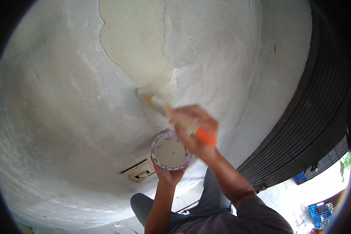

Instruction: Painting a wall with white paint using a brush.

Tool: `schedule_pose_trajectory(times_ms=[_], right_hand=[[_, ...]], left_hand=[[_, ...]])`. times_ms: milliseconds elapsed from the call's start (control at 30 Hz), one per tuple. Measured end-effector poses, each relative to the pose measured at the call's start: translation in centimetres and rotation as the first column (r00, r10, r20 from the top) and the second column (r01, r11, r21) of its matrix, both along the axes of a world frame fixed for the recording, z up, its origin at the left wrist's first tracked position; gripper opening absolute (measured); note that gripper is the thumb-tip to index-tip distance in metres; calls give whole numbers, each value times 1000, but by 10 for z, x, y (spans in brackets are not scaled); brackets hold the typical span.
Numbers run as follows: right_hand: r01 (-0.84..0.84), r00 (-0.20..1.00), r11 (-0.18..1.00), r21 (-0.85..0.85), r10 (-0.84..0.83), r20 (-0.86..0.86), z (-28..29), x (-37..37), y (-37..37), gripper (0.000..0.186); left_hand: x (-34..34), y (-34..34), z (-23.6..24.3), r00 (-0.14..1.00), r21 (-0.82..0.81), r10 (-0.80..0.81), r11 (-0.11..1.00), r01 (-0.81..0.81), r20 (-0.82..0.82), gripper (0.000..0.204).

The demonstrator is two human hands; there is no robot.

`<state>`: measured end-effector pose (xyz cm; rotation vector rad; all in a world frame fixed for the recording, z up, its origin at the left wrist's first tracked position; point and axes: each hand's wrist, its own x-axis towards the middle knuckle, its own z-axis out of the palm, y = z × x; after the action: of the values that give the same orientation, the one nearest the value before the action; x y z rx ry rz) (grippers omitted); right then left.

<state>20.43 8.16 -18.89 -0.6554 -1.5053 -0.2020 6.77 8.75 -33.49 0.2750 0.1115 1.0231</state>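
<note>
A grey, weathered wall (66, 97) is seen filling most of the view, marked by thin cracks on its left part and left bare of fresh coating there. Low on the wall, a small rectangular vent plate (138, 171) is set, untouched by the coating. Further right and above, a cream-coloured patch (134, 43) has been laid from the top edge down to about the middle of the wall; its edge is ragged, and this is judged to be the only part done so far, with the greater share of the grey surface to left, right and below left to be covered.

At the lower tip of that patch the bristles of a paintbrush (152, 100) are pressed against the wall. Below, a round bowl (171, 151) filled with pale cream paint is held up from beneath by the left hand (167, 174), whose fingers are curled under and around its base. The brush's orange handle is gripped in the closed right hand (195, 130), slightly blurred. At the far right a dark ribbed shutter (308, 128) is seen, apart from the work
</note>
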Motion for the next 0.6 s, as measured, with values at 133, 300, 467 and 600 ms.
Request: schedule_pose_trajectory(times_ms=[133, 300, 467, 600], right_hand=[[-319, 816, 931, -176, 175, -551, -6, 48, 27, 20], [48, 816, 996, -79, -85, -571, -9, 84, 20, 14], [561, 825, 791, 244, -557, -92, -6, 61, 29, 22], [456, 869, 882, 115, -469, 156, -34, -6, 5, 34]], left_hand=[[-1, -1, 0, 995, -86, 50, 995, -58, -86, 69], [-4, 0, -1, 997, -81, 16, 996, -22, -75, 68], [-2, 0, -11, 998, -90, -11, 996, 6, -54, 68], [-4, -3, -14, 999, -24, -34, 999, 33, -22, 68]])
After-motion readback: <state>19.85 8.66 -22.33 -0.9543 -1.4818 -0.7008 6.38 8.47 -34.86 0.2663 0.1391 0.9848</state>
